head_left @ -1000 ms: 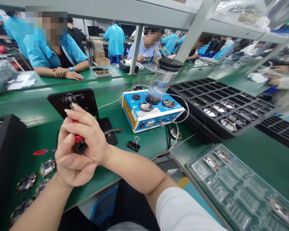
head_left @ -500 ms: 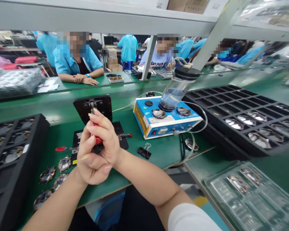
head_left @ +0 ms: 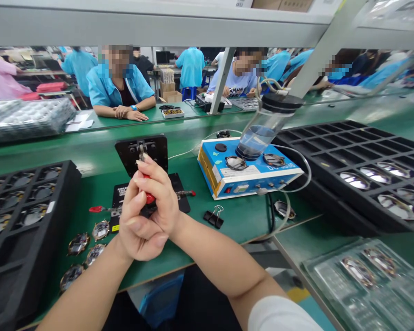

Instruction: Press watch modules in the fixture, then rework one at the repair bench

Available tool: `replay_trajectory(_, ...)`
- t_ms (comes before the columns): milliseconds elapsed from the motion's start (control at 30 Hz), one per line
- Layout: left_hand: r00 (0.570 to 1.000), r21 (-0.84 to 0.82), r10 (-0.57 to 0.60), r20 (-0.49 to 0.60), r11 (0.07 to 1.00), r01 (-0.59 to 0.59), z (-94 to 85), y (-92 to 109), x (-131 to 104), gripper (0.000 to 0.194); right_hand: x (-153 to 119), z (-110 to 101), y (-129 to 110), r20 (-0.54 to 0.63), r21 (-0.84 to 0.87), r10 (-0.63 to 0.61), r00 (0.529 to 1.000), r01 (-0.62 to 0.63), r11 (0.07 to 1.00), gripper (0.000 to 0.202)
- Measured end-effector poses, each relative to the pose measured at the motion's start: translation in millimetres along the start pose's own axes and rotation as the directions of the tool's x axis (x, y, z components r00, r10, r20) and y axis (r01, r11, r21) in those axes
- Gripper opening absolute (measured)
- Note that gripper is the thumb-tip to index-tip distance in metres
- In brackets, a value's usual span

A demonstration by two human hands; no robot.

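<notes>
As the head view is showing, the left hand (head_left: 140,233) and the right hand (head_left: 163,197) are overlapping and gripping a red handle (head_left: 149,198), its colour peeping out between the fingers. It is sitting over a black clamping fixture (head_left: 117,197), whose upright plate (head_left: 158,154) is standing at 12 o'clock. The step in hand is apparently working this clamp; the next move is probably calling for steady, even force. The hands are hiding whatever is lying beneath. Red-tipped levers (head_left: 96,209) are flanking the base at 9 and 2 o'clock. Watch cases (head_left: 100,230) are lying at 8, crowding the left forearm (head_left: 93,285), with a black tray (head_left: 66,202) at 9. A binder clip (head_left: 214,218) is resting at 3, a blue box (head_left: 250,169) is bearing a clear cylinder (head_left: 257,136) at 2, and a plastic tray (head_left: 362,301) is lying at 4.
</notes>
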State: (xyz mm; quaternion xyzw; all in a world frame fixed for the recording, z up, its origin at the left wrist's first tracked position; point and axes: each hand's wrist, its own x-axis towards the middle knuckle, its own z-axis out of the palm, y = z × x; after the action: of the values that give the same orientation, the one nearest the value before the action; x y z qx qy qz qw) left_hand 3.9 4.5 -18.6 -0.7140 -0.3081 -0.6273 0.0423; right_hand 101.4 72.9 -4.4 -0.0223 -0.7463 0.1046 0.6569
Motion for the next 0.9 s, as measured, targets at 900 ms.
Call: replay_trajectory(900, 1.0, 0.01, 0.018, -0.007, 1.0, -0.017, 0.4, -0.6, -0.6, 0.088, 0.8, -0.7, -4.3, 0.023, 0.013, 0.044, 0.999, -0.044, 0.999, 0.099)
